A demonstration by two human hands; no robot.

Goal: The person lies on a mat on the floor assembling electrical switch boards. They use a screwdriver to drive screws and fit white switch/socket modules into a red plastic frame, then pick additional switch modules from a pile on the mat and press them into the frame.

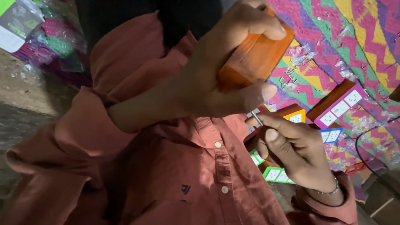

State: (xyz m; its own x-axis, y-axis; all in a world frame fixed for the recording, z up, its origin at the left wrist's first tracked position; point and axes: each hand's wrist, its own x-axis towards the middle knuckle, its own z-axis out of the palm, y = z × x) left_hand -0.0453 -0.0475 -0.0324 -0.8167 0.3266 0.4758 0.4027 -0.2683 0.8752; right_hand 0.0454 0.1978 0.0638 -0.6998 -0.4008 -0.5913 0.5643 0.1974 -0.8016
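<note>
My left hand [216,79] is raised in front of my rust-coloured shirt [175,166] and grips an orange-brown wooden box [258,54], fingers over its top edge and thumb under it. Just below it, my right hand [291,150], with a thin bracelet at the wrist, pinches a small metal screw [257,118] between thumb and forefinger. The screw's tip points up toward the underside of the box.
Several wooden switch boards with coloured frames and white sockets [339,108] lie on a bright zigzag-patterned cloth [354,33]. Loose small screws [291,71] are scattered on the cloth. Plastic-wrapped packets [50,41] sit at the upper left. A black cable [366,141] runs at the right.
</note>
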